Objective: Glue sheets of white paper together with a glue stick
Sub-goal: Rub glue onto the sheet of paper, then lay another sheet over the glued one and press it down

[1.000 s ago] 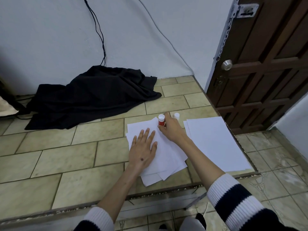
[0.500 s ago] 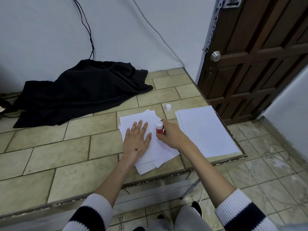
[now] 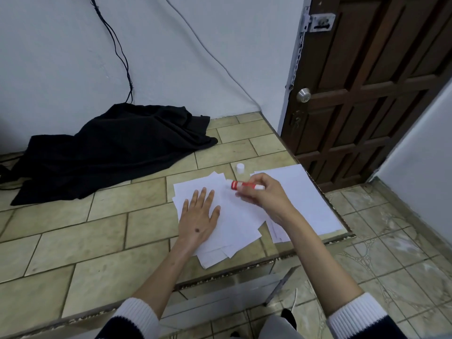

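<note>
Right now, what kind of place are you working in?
Probably a home, not a workshop: a raised tiled ledge serves as the worktop, beside a wooden door with a knob and latch, and a black cloth heaped against the wall.

red-and-white glue stick (image 3: 245, 185); white paper (image 3: 234, 216); black cloth (image 3: 110, 152); beige tiles (image 3: 73, 236)

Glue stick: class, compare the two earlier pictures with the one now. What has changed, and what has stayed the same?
The glue stick stood upright on the fanned sheets in the right hand; now it lies nearly level, tip toward the left, still in that grip. The left hand stays flat on the sheets. The white cap, neat paper stack and black cloth are unmoved.
</note>
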